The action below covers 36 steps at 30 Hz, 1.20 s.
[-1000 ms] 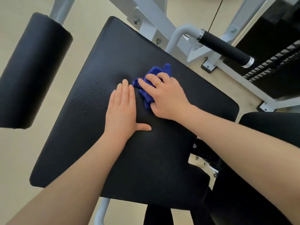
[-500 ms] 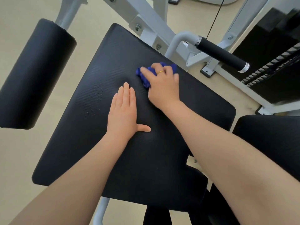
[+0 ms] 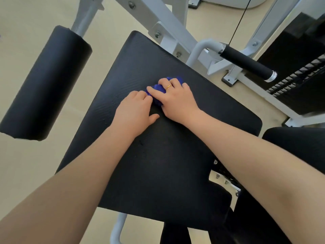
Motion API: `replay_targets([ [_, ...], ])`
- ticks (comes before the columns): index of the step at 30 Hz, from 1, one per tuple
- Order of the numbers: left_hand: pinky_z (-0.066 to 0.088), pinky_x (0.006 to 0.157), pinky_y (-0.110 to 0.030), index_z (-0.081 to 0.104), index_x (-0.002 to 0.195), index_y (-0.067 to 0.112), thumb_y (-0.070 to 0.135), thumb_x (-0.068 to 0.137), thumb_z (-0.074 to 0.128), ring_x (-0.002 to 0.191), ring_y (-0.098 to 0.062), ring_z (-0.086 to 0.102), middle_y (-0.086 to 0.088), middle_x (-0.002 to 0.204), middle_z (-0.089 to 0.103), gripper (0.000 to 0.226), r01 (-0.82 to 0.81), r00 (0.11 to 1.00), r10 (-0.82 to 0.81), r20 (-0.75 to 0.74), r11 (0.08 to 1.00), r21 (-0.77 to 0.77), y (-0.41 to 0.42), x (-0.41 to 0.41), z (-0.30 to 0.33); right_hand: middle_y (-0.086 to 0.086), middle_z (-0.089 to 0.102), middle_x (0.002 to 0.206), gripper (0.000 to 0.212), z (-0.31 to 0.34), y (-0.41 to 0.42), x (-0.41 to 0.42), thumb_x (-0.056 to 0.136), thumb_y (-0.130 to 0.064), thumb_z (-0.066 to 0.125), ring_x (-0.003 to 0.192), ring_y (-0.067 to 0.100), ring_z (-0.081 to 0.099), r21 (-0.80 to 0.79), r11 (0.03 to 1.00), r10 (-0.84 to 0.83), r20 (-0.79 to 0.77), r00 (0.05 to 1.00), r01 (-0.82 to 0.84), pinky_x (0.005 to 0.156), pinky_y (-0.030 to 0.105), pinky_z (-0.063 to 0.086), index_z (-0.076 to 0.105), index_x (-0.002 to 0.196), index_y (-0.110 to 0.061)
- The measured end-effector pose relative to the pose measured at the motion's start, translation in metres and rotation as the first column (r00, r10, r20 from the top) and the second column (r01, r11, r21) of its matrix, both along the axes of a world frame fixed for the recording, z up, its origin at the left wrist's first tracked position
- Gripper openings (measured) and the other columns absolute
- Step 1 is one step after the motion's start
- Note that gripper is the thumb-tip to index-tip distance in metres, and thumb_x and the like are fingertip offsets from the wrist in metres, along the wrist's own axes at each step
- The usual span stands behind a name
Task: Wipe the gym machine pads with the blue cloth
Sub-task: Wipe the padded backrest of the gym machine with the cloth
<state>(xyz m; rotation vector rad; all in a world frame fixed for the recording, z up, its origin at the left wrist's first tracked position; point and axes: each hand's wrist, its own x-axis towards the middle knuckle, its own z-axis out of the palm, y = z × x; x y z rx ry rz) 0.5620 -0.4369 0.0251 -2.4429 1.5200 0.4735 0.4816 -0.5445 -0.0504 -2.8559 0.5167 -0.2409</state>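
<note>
The large flat black pad [image 3: 158,164] of the gym machine fills the middle of the view. On its upper part lies the bunched blue cloth [image 3: 158,89]. My right hand [image 3: 177,101], which wears a ring, lies over the cloth with its fingers curled round it and presses it to the pad. My left hand [image 3: 135,110] sits just left of it. Its fingers curl down into the cloth's left edge and its thumb rests on the pad. Most of the cloth is hidden under my right hand.
A black roller pad [image 3: 45,85] hangs to the left over the beige floor. A black-gripped handle [image 3: 246,63] and the grey frame [image 3: 167,20] stand beyond the pad. A weight stack [image 3: 299,76] is at the right, and another black pad [image 3: 299,138] lies below it.
My left hand, flat on the pad before, has slid up to the cloth and curled its fingers. My right hand has drawn the cloth back from the pad's far edge toward my left hand.
</note>
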Motion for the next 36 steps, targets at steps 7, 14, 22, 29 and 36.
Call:
replay_targets([
  [7, 0.039, 0.094, -0.043, 0.050, 0.116, 0.005, 0.029, 0.083, 0.065, 0.117, -0.033, 0.040, -0.016, 0.128, 0.042, 0.043, -0.218, 0.969, 0.236, 0.072, 0.957, -0.193, 0.012, 0.028, 0.002, 0.011, 0.035, 0.142, 0.051, 0.012, -0.028, 0.034, 0.087, -0.009, 0.047, 0.123, 0.034, 0.034, 0.098, 0.912, -0.386, -0.118, 0.915, 0.397, 0.087, 0.046, 0.038, 0.042, 0.133, -0.029],
  [14, 0.018, 0.115, -0.045, 0.006, 0.147, 0.002, 0.054, 0.075, 0.065, 0.142, -0.037, 0.014, -0.025, 0.154, 0.007, 0.106, -0.342, 0.911, 0.362, 0.199, 0.931, -0.129, 0.021, 0.036, -0.017, 0.016, 0.064, 0.109, 0.043, -0.006, 0.013, 0.020, 0.073, -0.016, 0.055, 0.082, 0.034, 0.059, -0.096, 0.994, 0.071, 0.169, 0.983, -0.055, 0.056, 0.035, 0.044, 0.061, 0.115, -0.022],
  [22, 0.019, 0.115, -0.042, 0.005, 0.147, 0.002, 0.060, 0.070, 0.063, 0.142, -0.035, 0.016, -0.024, 0.154, 0.010, 0.112, -0.410, 0.895, 0.419, 0.150, 0.908, -0.089, 0.018, 0.043, -0.020, 0.017, 0.044, 0.135, 0.051, 0.010, -0.054, 0.060, 0.089, -0.007, 0.042, 0.113, 0.038, 0.044, 0.030, 0.941, -0.336, -0.027, 0.942, 0.336, 0.085, 0.045, 0.039, 0.039, 0.138, -0.021],
  [29, 0.020, 0.116, -0.041, 0.007, 0.147, 0.001, 0.057, 0.067, 0.068, 0.142, -0.032, 0.017, -0.020, 0.155, 0.012, 0.115, -0.430, 0.886, 0.444, 0.130, 0.894, -0.125, 0.018, 0.041, -0.020, 0.012, 0.070, 0.097, 0.055, 0.007, -0.006, 0.063, 0.061, -0.007, 0.073, 0.079, 0.034, 0.063, 0.042, 0.999, 0.008, 0.285, 0.958, -0.021, 0.058, 0.033, 0.048, 0.064, 0.114, -0.002],
  [36, 0.019, 0.116, -0.040, 0.005, 0.148, 0.004, 0.057, 0.069, 0.067, 0.143, -0.030, 0.016, -0.017, 0.156, 0.010, 0.113, -0.443, 0.884, 0.457, 0.099, 0.887, -0.132, 0.021, 0.042, -0.021, 0.007, 0.067, 0.111, 0.040, 0.016, -0.049, 0.092, 0.074, -0.006, 0.062, 0.099, 0.033, 0.060, 0.111, 0.994, -0.018, 0.293, 0.956, -0.015, 0.074, 0.041, 0.046, 0.064, 0.114, -0.011],
])
